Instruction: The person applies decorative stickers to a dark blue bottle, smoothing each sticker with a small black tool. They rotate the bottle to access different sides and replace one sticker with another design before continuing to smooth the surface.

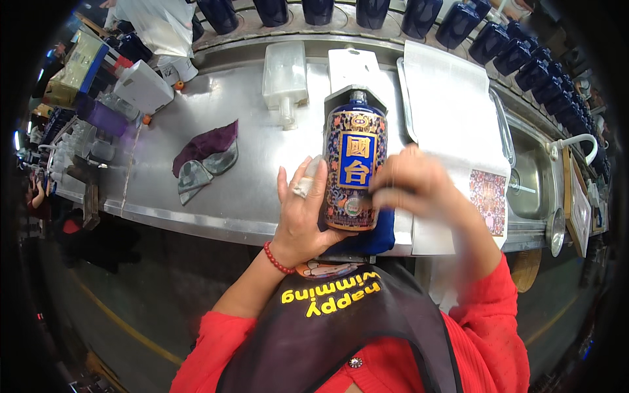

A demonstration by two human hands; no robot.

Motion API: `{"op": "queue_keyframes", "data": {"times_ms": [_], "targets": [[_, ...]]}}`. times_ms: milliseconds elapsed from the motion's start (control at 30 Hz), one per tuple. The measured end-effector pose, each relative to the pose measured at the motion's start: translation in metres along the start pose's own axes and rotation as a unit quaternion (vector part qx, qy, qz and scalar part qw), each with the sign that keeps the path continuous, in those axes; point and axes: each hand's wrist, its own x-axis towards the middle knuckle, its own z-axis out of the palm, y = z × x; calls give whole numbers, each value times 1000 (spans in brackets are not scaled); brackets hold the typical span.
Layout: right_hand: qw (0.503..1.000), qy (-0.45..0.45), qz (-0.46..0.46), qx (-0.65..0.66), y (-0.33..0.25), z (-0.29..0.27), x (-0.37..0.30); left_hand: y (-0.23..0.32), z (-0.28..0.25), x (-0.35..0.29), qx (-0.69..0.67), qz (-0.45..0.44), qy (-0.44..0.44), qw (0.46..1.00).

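Observation:
A decorated dark blue bottle (357,170) with a gold-edged blue front label lies face up, neck pointing away, in a grey holder with blue cloth (377,242) at the near end. My left hand (301,206) grips its lower left side, the thumb at the base and the other fingers stretched up; a pale covering wraps one finger. My right hand (419,180), smeared by motion, is over the bottle's right edge with its fingers bent towards the label. Whether it pinches something cannot be made out.
Left on the metal bench (242,173) lies a purple and grey cloth (206,154). A clear bottle-shaped piece (285,82) stands behind. Right are white sheets (452,118), a patterned label sheet (487,196) and a sink (527,177). Several blue bottles (371,12) line the conveyor.

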Motion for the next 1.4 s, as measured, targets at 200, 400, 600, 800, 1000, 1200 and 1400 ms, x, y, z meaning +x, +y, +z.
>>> {"op": "queue_keyframes", "data": {"times_ms": [200,400,600,800,1000,1200,1400], "targets": [[976,-157,-43,-145,-3,-6,31,16,-16,6,109,9,-3,994],[920,-23,-134,-366,-15,9,60,16,-16,8,94,2,-7,995],[896,150,42,-416,19,-16,65,12,-12,7,65,6,-1,998],[887,260,72,-374,46,-25,57,10,-9,5,54,4,-5,998],[881,351,316,-26,50,7,17,5,-5,3,40,2,-14,999],[869,377,270,174,56,35,-8,-3,-1,-2,34,1,-33,999],[889,372,213,162,43,50,-18,-12,3,-6,0,-4,-40,999]]}}
